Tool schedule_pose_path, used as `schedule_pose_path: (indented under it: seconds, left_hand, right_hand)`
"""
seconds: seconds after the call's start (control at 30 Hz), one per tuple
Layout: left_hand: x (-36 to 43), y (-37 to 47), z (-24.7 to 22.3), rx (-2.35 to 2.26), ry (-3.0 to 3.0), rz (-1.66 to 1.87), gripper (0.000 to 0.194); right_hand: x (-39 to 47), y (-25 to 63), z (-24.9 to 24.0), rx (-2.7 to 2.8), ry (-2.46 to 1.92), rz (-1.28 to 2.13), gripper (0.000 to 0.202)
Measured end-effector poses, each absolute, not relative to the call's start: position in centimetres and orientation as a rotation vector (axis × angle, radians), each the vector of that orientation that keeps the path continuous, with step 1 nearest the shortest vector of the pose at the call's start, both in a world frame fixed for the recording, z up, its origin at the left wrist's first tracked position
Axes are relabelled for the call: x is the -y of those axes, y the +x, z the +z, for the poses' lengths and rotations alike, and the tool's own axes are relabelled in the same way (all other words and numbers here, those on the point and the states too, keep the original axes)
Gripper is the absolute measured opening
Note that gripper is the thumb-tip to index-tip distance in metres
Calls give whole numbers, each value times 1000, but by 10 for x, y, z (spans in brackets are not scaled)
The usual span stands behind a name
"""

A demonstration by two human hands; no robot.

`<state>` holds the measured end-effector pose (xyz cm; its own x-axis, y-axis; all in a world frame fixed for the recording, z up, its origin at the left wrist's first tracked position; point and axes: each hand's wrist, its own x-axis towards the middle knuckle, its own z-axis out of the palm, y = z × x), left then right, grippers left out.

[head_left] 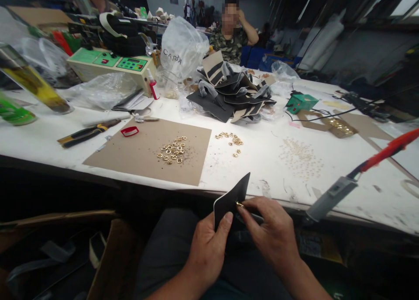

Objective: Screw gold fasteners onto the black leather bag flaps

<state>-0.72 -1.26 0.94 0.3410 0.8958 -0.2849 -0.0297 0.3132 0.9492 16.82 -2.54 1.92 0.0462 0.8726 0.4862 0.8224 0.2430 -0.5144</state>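
"Just before the white-topped table (258,162), your left hand (209,241) clasps a thin, flat, black leather-like panel (229,199); how will it handle?"

"Probably light and bendable; hold its lower end. Your right hand (273,223) pinches a small gold metal fitting (240,204) at the panel's face, likely slippery."

At the near edge of the table (262,138), the panel (227,201) looks like smooth, matt leather or an imitation. The card (137,156) along that edge is matt, the rings (169,151) on it glossy metal (gold-toned, by the look). Toward the far edge, the bag (178,38) is thin, creased, half see-through plastic. The table itself is matt and smudged.
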Motion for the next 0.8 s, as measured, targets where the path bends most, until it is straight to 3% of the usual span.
schedule_pose_path:
  seconds: [0.23, 0.33, 0.53, 0.67, 0.8]
  left_hand:
    - [24, -6, 9, -1029, 1100, 808, 52]
    - [27, -7, 16, -1017, 1157, 847, 56]
    - [44, -5, 21, -884, 1237, 1004, 82]
    - [58, -1, 22, -779, 1439, 1160, 79]
    - [63, -2, 31, -793, 1454, 1217, 51]
  right_hand:
    - [40, 156, 13, 1701, -1518, 1, 16]
    - [51, 153, 18, 1732, -1513, 94, 36]
    - [73, 151, 31, 1850, -1492, 107, 72]
    - [80, 147, 33, 1731, -1489, -2, 61]
    - [87, 151, 39, 1669, -1369, -19, 49]
